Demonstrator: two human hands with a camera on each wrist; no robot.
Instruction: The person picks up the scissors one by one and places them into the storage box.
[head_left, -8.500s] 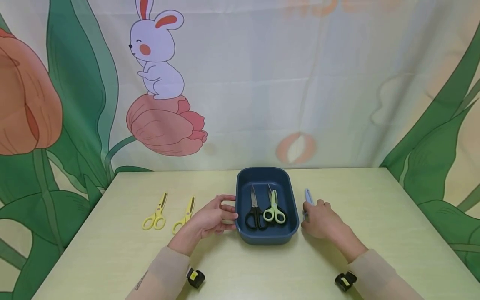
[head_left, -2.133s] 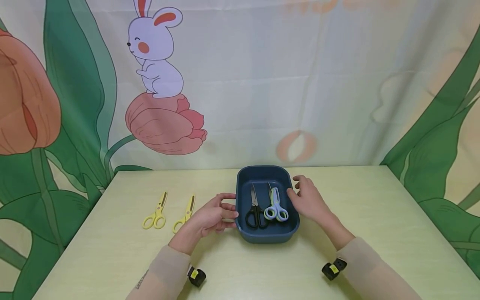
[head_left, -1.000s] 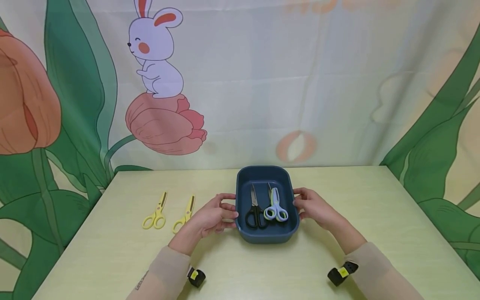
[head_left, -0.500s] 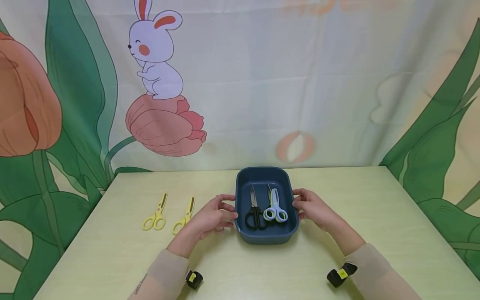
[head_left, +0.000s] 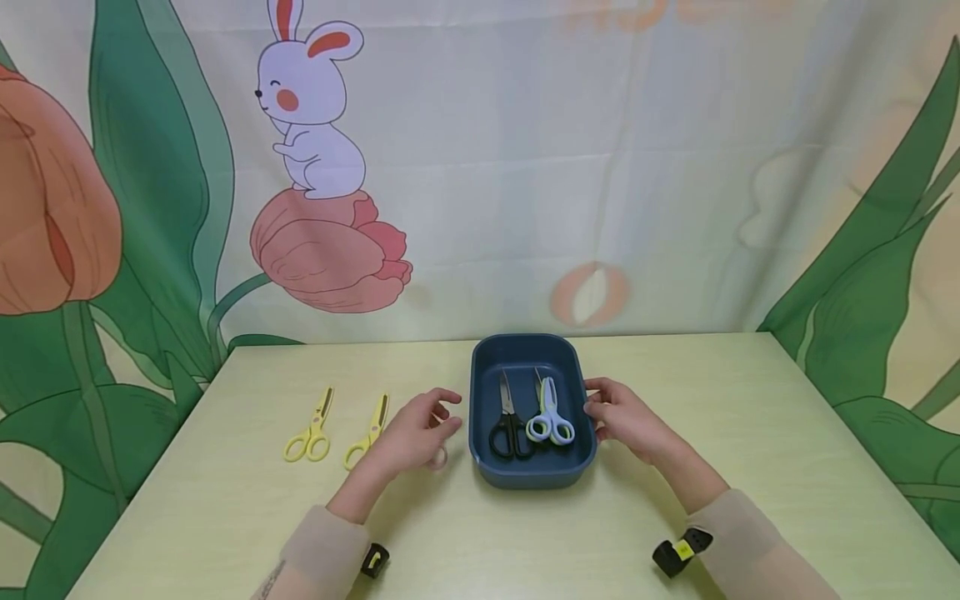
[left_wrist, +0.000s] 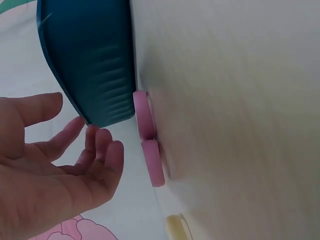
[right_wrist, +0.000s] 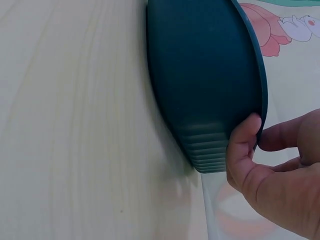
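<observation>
Pinching the rim of a navy plastic bin, the right hand alone steadies it, while the left hand grips nothing, its fingers loosely bent and just clear of the near wall. The bin sits between the hands. With one side unsupported, a tug from the right could swivel or tip it.

Just under the left hand are pink finger loops, mostly hidden in the head view; dropping that hand without looking could shove them against the bin or turn them awkwardly. Right beside the left wrist, partly covered, lies a yellow scissors pair that a backward sweep might drag; a second yellow pair, farther out, seems safer.

Between the hands, inside the bin, light-blue scissors are piled over a bare metal blade, so a jolt may slide them. Beside them, black-handled scissors point away from the person; fingers reaching in from the far end could be pricked.
</observation>
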